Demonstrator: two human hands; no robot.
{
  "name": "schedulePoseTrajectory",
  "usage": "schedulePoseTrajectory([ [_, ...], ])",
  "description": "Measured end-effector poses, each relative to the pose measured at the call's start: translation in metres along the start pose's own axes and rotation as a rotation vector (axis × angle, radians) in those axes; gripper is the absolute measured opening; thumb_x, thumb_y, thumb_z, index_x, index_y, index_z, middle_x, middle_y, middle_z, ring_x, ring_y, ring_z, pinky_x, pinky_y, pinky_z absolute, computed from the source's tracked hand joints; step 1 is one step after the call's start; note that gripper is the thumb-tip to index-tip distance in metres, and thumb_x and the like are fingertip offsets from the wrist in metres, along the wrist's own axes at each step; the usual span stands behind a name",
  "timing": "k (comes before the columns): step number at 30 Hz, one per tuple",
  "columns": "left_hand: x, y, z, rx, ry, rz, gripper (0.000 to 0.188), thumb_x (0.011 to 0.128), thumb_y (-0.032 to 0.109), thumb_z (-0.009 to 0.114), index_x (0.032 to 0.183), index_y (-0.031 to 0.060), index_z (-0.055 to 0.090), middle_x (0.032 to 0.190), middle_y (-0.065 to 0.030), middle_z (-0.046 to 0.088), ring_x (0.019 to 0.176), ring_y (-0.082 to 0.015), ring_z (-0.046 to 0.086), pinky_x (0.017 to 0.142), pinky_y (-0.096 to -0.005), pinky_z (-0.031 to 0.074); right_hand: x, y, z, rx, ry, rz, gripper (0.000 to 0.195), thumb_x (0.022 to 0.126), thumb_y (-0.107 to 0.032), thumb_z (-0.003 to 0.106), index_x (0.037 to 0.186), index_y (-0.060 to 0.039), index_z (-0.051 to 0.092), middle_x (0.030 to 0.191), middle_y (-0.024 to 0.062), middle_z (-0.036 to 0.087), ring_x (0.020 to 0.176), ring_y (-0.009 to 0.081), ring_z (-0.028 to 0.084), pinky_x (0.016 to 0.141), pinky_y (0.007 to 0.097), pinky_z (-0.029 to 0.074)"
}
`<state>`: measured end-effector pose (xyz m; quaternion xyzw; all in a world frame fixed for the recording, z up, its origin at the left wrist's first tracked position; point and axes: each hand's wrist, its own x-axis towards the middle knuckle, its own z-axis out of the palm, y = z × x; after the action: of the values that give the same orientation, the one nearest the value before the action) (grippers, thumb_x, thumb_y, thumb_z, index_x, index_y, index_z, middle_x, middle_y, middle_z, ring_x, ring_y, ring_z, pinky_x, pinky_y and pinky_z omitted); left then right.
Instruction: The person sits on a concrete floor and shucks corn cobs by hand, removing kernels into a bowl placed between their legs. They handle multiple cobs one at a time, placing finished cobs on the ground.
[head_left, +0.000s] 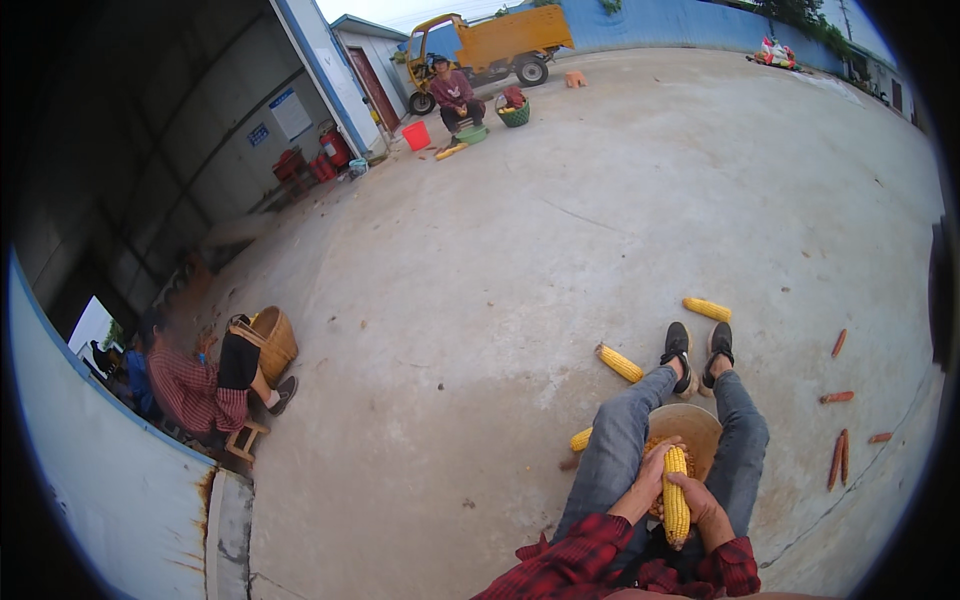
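An ear of yellow corn (676, 502) lies lengthwise between my hands, above a round basin (703, 435) held between my knees. My left hand (654, 469) grips its left side near the upper end, and my right hand (697, 500) holds its right side at about the middle. Loose kernels (655, 448) show inside the basin, partly hidden by my hands and the ear. Which hand is which I judge by the sleeves: the wrists come from red plaid cuffs on either side.
Ears of corn (620, 363) lie by my shoes and left leg. Several bare reddish cobs (836, 397) are on the concrete at right. A person (187, 382) sits at left by a wicker basket (276, 341); another person (452, 94) sits farther off, near a yellow three-wheeled truck (510, 37).
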<state>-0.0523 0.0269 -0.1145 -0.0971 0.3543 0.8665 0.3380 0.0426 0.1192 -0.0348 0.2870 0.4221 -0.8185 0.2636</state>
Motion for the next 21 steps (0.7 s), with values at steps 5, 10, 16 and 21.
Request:
schedulePoseTrajectory([
  [5,-0.01,0.008,0.01,-0.011,0.085,-0.075,0.033,0.097,0.023,0.045,0.12,0.0036,0.058,0.098,-0.0095,0.066,0.081,-0.0206,0.064,0.071,-0.0346,0.055,-0.009,-0.006,0.009,-0.124,0.045,0.029,0.047,0.086,-0.036,0.062,0.106,0.0063,0.056,0.079,0.0198,0.065,0.063,0.0324,0.066,0.056,0.0427,0.058],
  [10,-0.011,0.01,0.011,-0.016,0.044,-0.037,0.032,0.092,0.024,0.049,0.114,0.004,0.062,0.095,-0.0096,0.066,0.08,-0.0197,0.063,0.074,-0.0321,0.053,0.004,-0.005,0.006,-0.057,0.043,0.052,0.047,0.087,-0.037,0.061,0.108,0.0053,0.055,0.08,0.0196,0.065,0.064,0.0323,0.066,0.058,0.0432,0.058],
  [16,-0.007,0.001,0.012,0.096,0.049,-0.026,0.028,0.092,0.018,0.049,0.109,0.003,0.065,0.094,-0.009,0.066,0.081,-0.0174,0.062,0.071,-0.0295,0.052,0.005,-0.001,-0.003,-0.03,0.044,0.048,0.046,0.09,-0.036,0.058,0.108,0.0054,0.055,0.08,0.0189,0.065,0.064,0.0328,0.066,0.058,0.0423,0.058],
  [21,-0.003,-0.003,0.005,0.109,0.003,-0.019,0.028,0.095,0.019,0.049,0.111,0.0026,0.064,0.094,-0.009,0.066,0.081,-0.0171,0.063,0.07,-0.0292,0.053,0.011,-0.004,-0.002,0.065,0.08,0.025,0.043,0.091,-0.033,0.057,0.108,0.0061,0.054,0.076,0.02,0.064,0.062,0.0331,0.066,0.055,0.0432,0.058],
])
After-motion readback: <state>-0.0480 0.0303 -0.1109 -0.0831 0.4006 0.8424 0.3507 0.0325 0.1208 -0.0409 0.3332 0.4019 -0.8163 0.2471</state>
